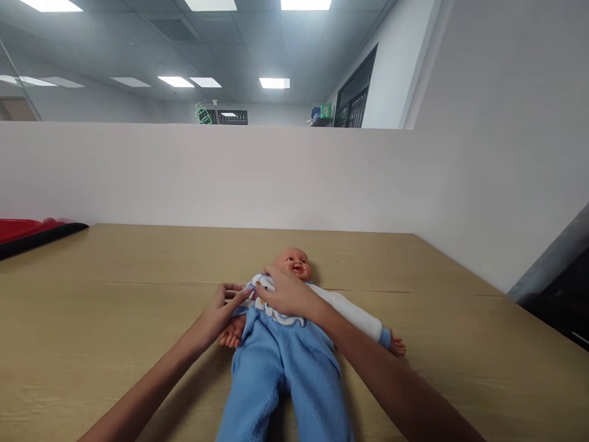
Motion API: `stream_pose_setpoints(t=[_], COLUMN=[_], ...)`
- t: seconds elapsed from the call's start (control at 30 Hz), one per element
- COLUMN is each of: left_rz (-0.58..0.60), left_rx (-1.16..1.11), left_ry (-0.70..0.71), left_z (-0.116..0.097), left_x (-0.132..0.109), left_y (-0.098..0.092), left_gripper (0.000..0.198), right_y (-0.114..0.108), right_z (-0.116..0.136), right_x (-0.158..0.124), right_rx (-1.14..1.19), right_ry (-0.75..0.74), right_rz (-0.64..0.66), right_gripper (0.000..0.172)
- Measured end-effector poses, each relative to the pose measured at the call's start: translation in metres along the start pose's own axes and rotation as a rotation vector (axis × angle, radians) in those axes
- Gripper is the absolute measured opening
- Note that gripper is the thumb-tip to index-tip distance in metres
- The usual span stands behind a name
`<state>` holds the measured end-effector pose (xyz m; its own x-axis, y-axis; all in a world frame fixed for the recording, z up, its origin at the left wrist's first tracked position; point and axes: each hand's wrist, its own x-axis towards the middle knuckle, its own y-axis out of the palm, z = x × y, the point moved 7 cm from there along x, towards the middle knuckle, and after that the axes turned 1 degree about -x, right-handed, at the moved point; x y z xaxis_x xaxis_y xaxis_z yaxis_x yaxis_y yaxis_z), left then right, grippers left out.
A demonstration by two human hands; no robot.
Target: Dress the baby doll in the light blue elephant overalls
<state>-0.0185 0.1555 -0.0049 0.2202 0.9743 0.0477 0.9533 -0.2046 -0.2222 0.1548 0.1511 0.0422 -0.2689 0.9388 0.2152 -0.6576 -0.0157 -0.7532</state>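
Observation:
A baby doll (294, 265) lies on its back on the table, head toward the far wall. It wears a blue and white outfit (280, 353) with blue legs, a printed white chest and a white sleeve (353, 313). At the doll's shoulder on the left side of the view, my left hand (226, 310) has its fingers curled in and pinching the cloth. My right hand (292, 293) reaches across the chest, thumb and fingers closed on the same area of the outfit. The fingertips nearly meet and partly hide the fabric. One doll hand (233, 331) shows below my left hand.
The wooden table (115, 307) has a seam running across it behind the doll. A white low wall (230, 178) borders its far side, another wall the right. A red object with a black edge (41, 236) sits at the far left; something dark (561, 294) stands at the right.

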Motion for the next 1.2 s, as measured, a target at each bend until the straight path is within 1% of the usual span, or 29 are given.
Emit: stream_pose_setpoints(t=[0.03,0.1,0.13,0.17,0.2,0.23,0.3,0.37,0.43,0.5,0.53,0.57,0.6,0.67,0.73,0.77,0.83,0.93,1.0,1.03,1.1,1.13,1.2], left_rz=[0.056,0.224,0.304,0.354,0.373,0.364,0.302,0.235,0.182,0.145,0.135,0.129,0.129,0.144,0.155,0.15,0.104,0.029,0.021,0.025,0.02,0.015,0.027], left_rx=[0.042,0.108,0.121,0.128,0.138,0.164,0.29,0.474,0.625,0.718,0.751,0.781,0.81,0.851,0.869,0.856,0.783,0.687,0.685,0.685,0.671,0.659,0.634], left_ry=[-0.044,-0.128,-0.161,-0.186,-0.199,-0.19,-0.106,0.048,0.217,0.349,0.405,0.457,0.505,0.594,0.656,0.669,0.651,0.578,0.551,0.543,0.519,0.504,0.488], left_z=[-0.001,-0.001,0.0,0.002,0.003,0.003,0.001,-0.007,-0.015,-0.02,-0.022,-0.023,-0.024,-0.024,-0.024,-0.023,-0.022,-0.019,-0.018,-0.018,-0.019,-0.019,-0.018], left_x=[-0.005,-0.016,-0.021,-0.025,-0.028,-0.029,-0.029,-0.031,-0.038,-0.045,-0.048,-0.05,-0.051,-0.052,-0.051,-0.05,-0.048,-0.048,-0.049,-0.049,-0.049,-0.048,-0.047], left_y=[0.0,0.002,0.003,0.004,0.003,0.002,0.0,0.002,0.007,0.011,0.012,0.013,0.013,0.013,0.012,0.01,0.006,0.001,0.003,0.005,0.005,0.005,0.005], left_gripper=[0.071,0.073,0.071,0.067,0.064,0.061,0.055,0.047,0.042,0.043,0.046,0.048,0.051,0.055,0.057,0.059,0.059,0.045,0.034,0.032,0.034,0.036,0.04], right_y=[-0.001,0.001,0.002,0.004,0.006,0.008,0.014,0.018,0.016,0.01,0.007,0.006,0.007,0.01,0.012,0.012,0.013,0.015,0.015,0.015,0.012,0.011,0.009], right_z=[-0.003,-0.011,-0.014,-0.014,-0.013,-0.011,-0.003,0.006,0.012,0.013,0.013,0.012,0.013,0.015,0.015,0.014,0.009,0.001,-0.003,-0.004,-0.003,0.0,0.008], right_x=[0.0,-0.001,-0.001,-0.001,-0.002,-0.003,-0.005,-0.004,-0.002,0.0,0.001,0.001,0.001,-0.002,-0.006,-0.007,-0.006,-0.001,0.001,0.001,-0.001,-0.004,-0.008], right_rx=[-0.038,-0.051,-0.053,-0.057,-0.063,-0.072,-0.097,-0.124,-0.136,-0.117,-0.091,-0.056,-0.014,0.077,0.146,0.167,0.187,0.201,0.21,0.219,0.243,0.253,0.259], right_ry=[0.009,0.018,0.018,0.015,0.009,0.001,-0.017,-0.054,-0.099,-0.137,-0.156,-0.181,-0.214,-0.275,-0.288,-0.276,-0.225,-0.143,-0.112,-0.099,-0.074,-0.07,-0.074], right_rz=[-0.028,-0.015,-0.007,-0.001,0.002,0.004,0.001,-0.034,-0.114,-0.187,-0.193,-0.17,-0.116,0.031,0.134,0.156,0.158,0.117,0.084,0.069,0.049,0.055,0.091], right_gripper=[0.016,0.024,0.029,0.03,0.029,0.024,0.013,0.016,0.014,0.006,0.006,0.01,0.015,0.027,0.036,0.037,0.035,0.03,0.028,0.027,0.023,0.021,0.023])
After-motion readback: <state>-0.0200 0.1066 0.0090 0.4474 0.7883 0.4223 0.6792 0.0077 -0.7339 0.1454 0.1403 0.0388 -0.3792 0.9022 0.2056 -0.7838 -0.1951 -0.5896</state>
